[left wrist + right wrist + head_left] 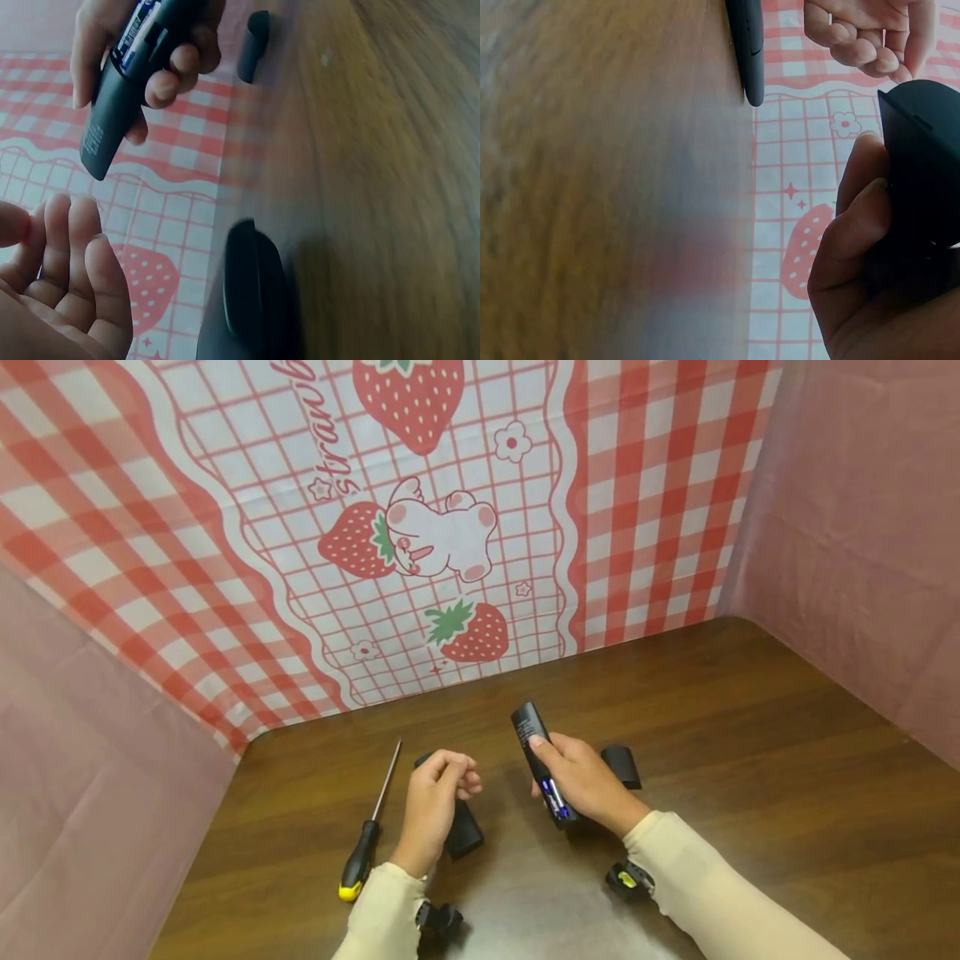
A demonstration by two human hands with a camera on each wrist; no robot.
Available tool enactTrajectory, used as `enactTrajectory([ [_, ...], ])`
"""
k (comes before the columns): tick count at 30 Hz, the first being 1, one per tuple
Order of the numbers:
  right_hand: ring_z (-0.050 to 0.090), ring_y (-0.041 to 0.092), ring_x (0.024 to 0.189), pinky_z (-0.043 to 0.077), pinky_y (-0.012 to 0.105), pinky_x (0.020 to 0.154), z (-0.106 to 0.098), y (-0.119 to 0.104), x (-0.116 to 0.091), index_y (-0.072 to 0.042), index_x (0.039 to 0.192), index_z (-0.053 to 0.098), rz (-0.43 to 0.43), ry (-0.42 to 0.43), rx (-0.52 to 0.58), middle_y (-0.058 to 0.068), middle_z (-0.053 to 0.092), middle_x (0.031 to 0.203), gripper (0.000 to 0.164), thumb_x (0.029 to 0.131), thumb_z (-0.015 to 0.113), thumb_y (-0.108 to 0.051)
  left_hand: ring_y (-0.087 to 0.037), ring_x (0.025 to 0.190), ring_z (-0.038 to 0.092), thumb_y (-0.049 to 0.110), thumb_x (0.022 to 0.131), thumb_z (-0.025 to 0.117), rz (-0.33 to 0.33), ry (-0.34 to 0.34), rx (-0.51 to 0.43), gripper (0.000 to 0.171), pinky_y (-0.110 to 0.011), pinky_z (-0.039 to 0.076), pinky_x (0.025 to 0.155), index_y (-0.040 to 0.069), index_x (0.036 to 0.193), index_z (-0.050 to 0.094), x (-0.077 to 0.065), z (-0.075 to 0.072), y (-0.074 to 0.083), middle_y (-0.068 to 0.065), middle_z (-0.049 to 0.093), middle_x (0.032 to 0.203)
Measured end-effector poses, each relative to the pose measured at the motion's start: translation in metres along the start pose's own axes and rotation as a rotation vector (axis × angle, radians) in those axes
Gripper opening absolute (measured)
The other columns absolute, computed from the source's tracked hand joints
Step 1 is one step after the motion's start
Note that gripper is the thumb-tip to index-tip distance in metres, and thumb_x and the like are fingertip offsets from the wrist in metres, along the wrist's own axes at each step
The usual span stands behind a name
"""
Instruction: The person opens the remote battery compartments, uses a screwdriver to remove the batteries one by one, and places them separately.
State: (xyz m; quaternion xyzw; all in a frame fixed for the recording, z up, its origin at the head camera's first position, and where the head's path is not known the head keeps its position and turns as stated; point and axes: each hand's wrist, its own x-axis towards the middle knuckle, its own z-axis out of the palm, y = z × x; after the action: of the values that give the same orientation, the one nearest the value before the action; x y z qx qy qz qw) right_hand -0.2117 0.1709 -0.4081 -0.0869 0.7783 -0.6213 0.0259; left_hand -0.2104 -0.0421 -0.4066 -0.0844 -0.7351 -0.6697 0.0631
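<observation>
Hands over the counter (pixel 750 760): the right hand (pixel 588 781) grips a remote (pixel 537 767), blue batteries (pixel 555 797) exposed, fine print unreadable; the left hand (pixel 441 793) curls loosely nearby. The cloth (pixel 525 552) reads "strawb".

Count over the tabletop (pixel 750 718): two hands, one left hand (pixel 437 797) and one right hand (pixel 588 781); one black handheld device (pixel 529 739), at least one battery (pixel 555 799) in it, exact number unclear; one long black object (pixel 464 832), one short black cover (pixel 621 766), one screwdriver (pixel 361 850). Worn: two pale sleeves (pixel 712 877), two wrist cameras (pixel 628 880). Surround: two pink drapes (pixel 862 510), one checked cloth (pixel 652 485) whose print, from the head view, shows three strawberries (pixel 476 633), two flowers (pixel 512 442), two stars (pixel 522 588), one white animal (pixel 465 531).
</observation>
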Motion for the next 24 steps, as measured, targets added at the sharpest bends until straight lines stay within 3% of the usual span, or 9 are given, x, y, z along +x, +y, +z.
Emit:
enactTrajectory([
  [7, 0.065, 0.023, 0.063, 0.054, 0.038, 0.058, 0.001, 0.0, -0.001, 0.0, 0.103, 0.059, -0.001, -0.008, -0.014, 0.01, 0.066, 0.072, 0.043, 0.108, 0.043, -0.039, -0.022, 0.069, 0.068, 0.006, 0.097, 0.056, -0.009, 0.021, 0.129, 0.017, -0.03, 0.054, 0.065, -0.008, 0.096, 0.065, -0.003, -0.011, 0.0, -0.012, 0.067, 0.075],
  [14, 0.065, 0.023, 0.065, 0.054, 0.038, 0.057, 0.001, 0.001, -0.001, -0.001, 0.104, 0.059, -0.006, -0.01, -0.023, 0.009, 0.066, 0.072, 0.042, 0.107, 0.044, -0.04, -0.024, 0.07, 0.069, 0.008, 0.099, 0.057, -0.016, 0.018, 0.162, 0.018, -0.029, 0.055, 0.067, -0.007, 0.098, 0.066, -0.004, -0.02, -0.002, -0.013, 0.067, 0.08],
  [24, 0.066, 0.022, 0.065, 0.054, 0.037, 0.058, 0.001, 0.003, -0.001, -0.001, 0.105, 0.06, 0.001, -0.013, -0.046, 0.008, 0.067, 0.072, 0.041, 0.108, 0.043, -0.039, -0.023, 0.072, 0.069, 0.009, 0.1, 0.057, -0.053, 0.011, 0.201, 0.019, -0.036, 0.057, 0.071, -0.007, 0.1, 0.066, -0.004, -0.043, 0.0, -0.012, 0.066, 0.081],
])
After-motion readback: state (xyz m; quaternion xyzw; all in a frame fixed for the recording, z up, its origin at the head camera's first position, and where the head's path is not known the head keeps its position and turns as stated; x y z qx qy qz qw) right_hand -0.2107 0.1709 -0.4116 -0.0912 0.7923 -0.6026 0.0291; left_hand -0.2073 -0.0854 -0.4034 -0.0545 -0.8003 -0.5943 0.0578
